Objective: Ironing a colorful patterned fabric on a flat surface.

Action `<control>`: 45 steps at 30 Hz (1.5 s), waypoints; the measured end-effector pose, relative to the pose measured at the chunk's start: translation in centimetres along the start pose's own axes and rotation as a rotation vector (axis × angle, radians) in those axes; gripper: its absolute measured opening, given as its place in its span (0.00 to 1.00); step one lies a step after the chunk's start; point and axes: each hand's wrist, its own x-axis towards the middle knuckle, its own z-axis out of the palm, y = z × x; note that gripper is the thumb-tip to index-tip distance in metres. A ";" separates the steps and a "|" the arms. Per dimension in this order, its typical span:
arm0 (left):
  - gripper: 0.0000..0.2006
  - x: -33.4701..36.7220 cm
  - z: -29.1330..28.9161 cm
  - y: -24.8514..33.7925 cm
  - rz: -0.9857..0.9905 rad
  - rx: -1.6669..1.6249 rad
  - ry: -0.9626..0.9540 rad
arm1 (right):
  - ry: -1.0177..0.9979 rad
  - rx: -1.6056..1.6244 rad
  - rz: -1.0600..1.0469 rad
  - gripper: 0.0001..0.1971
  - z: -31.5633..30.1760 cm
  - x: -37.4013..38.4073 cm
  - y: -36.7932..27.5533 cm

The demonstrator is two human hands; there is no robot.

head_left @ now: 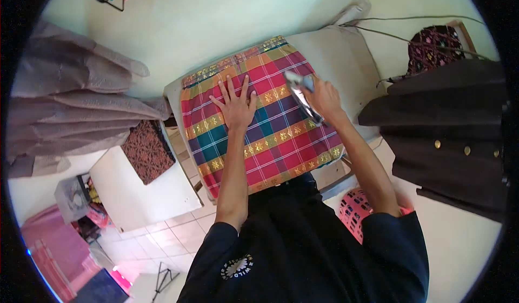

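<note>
A checked cloth (pixel 270 124) in red, teal, purple and orange, with gold motifs, lies spread over a padded grey-beige ironing surface (pixel 346 54). My left hand (pixel 236 105) rests flat on the cloth with its fingers spread. Wrapped round the handle of a clothes iron (pixel 303 98) is my right hand (pixel 323 100). The iron is at the right part of the cloth, its narrow end toward the wall; I cannot tell whether its soleplate touches the fabric.
Grey garments (pixel 75 92) hang at the left, above a white table (pixel 146 195) with a folded brown patterned cloth (pixel 148 151). A dark buttoned garment (pixel 438 124) hangs at the right. Cables (pixel 416 17) run along the back right. A pink basket (pixel 354 211) stands beside my right elbow.
</note>
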 end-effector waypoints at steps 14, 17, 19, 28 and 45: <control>0.24 -19.4 -7.2 -1.6 -0.179 -0.077 -0.055 | -0.319 -0.050 -0.619 0.23 1.2 -3.6 -2.7; 0.24 -24.0 -8.5 -3.6 -0.308 -0.003 0.067 | -0.382 -0.157 -1.179 0.22 2.7 -4.7 -1.8; 0.24 -26.3 -8.8 -4.1 -0.530 -0.049 0.119 | -0.362 -0.172 -1.065 0.22 2.6 -5.3 -3.9; 0.23 -29.6 -9.2 -7.1 -0.832 -0.933 0.306 | -0.571 -0.373 -1.274 0.23 4.1 -8.7 -9.1; 0.25 -24.6 -8.8 -7.5 -0.290 -1.198 0.373 | -0.469 -0.205 -0.847 0.19 7.4 -20.0 -18.6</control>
